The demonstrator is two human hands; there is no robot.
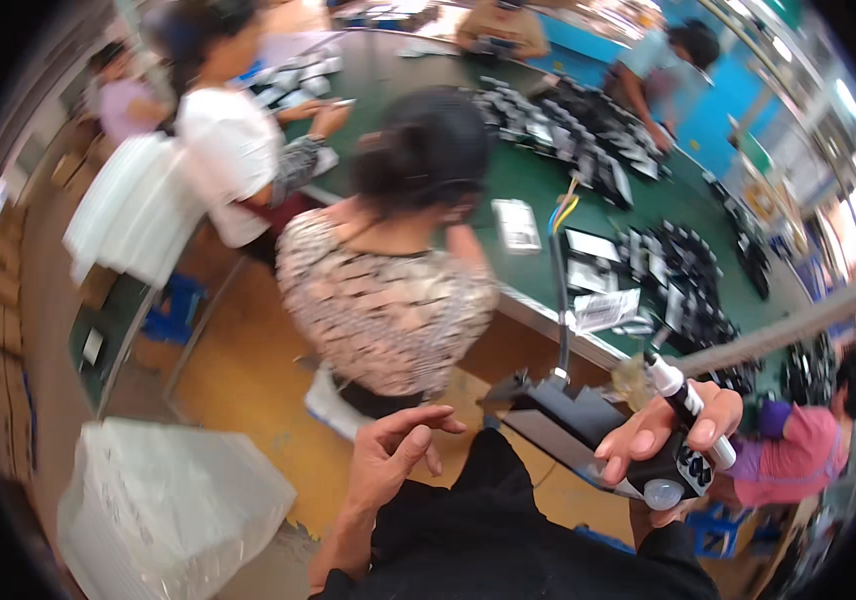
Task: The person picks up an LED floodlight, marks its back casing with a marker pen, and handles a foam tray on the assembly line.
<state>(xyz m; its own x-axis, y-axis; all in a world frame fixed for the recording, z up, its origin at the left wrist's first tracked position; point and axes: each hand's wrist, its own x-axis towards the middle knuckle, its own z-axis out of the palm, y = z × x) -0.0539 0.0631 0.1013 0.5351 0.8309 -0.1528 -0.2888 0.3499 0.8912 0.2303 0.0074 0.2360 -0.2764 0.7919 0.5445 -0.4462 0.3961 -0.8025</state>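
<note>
My right hand (640, 432) grips a black lamp-like housing (570, 424) at its right end, beside a small translucent dome (663, 493). A white and black marker pen (676, 387) is also held between the fingers of that hand. From the housing's far side a grey cable (558, 300) rises, with coloured bare-ended wires (565, 207) at its top. To the left of the housing, my left hand (395, 452) hangs apart from it, empty, with the fingers loosely spread. The housing is tilted, and my right hand hides part of it.
A person in a patterned top (388, 295) sits close ahead at a green worktable (418, 70). Piles of black parts (673, 275) lie on it. A plastic-wrapped stack (163, 510) stands at the lower left. A person in pink (798, 455) sits at the right; other people work around the table.
</note>
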